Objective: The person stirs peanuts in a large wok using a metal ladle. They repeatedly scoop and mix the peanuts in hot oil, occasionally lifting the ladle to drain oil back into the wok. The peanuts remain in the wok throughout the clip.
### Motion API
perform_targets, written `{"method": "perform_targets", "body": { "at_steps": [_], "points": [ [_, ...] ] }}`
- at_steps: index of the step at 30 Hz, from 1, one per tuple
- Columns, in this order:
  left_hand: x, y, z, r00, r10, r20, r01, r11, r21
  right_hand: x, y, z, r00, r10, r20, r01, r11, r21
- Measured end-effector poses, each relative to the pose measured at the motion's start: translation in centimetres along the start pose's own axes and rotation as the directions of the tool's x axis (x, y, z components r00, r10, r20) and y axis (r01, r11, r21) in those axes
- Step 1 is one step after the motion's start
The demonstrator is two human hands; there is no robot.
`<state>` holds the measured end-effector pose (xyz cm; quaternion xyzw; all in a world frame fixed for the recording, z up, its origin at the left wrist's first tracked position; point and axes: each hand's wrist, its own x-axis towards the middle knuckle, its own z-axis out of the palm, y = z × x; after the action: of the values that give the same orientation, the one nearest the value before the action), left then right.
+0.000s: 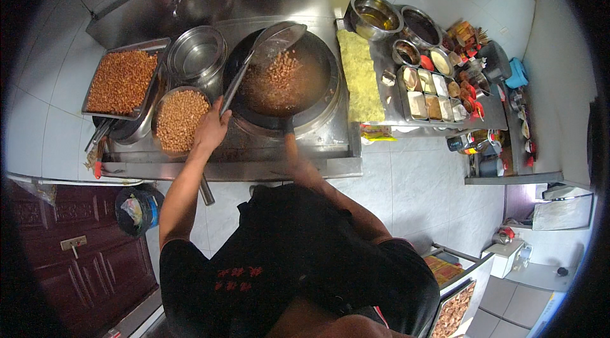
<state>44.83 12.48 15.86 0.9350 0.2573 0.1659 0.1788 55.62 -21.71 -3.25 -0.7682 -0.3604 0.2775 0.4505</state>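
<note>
My left hand is closed around the long handle of a metal skimmer, whose round head is over the far side of a black wok. Brown nuts or beans lie in a steaming, cloudy layer inside the wok. My right hand, blurred, grips the wok's wooden handle at the near side. Just left of my left hand sits a round strainer or bowl of paler nuts or beans; a handle sticks out past the stove edge below it.
Farther left is a metal tray of reddish-brown nuts or beans. Behind the bowl stands a steel pot. On the right counter are a yellow cloth, a steel basin of oil and a seasoning box. A bin stands lower left.
</note>
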Motion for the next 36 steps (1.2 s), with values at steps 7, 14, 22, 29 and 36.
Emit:
{"method": "perform_targets", "body": {
  "at_steps": [7,14,22,29,36],
  "points": [
    [2.5,0.9,-2.7,0.987,-0.138,0.087,0.11,0.958,0.265,0.2,-0.8,0.0,0.994,0.074,0.074,-0.072,0.997,-0.03],
    [2.1,0.2,0.0,0.944,-0.272,0.185,0.224,0.944,0.244,0.3,-0.7,0.2,0.982,0.138,0.129,-0.13,0.989,-0.071],
    [1.6,0.3,-2.4,0.974,-0.184,0.133,0.149,0.96,0.237,-0.1,4.6,2.6,0.994,-0.092,0.056,0.106,0.928,-0.358],
    [2.5,0.5,-1.3,0.994,-0.099,0.043,0.073,0.91,0.409,-0.2,2.8,1.1,0.982,0.171,0.074,-0.168,0.985,-0.048],
    [2.8,-0.8,0.0,0.99,-0.13,0.062,0.087,0.88,0.466,0.0,3.5,2.0,0.997,0.011,0.07,0.008,0.964,-0.266]
  ]
}}
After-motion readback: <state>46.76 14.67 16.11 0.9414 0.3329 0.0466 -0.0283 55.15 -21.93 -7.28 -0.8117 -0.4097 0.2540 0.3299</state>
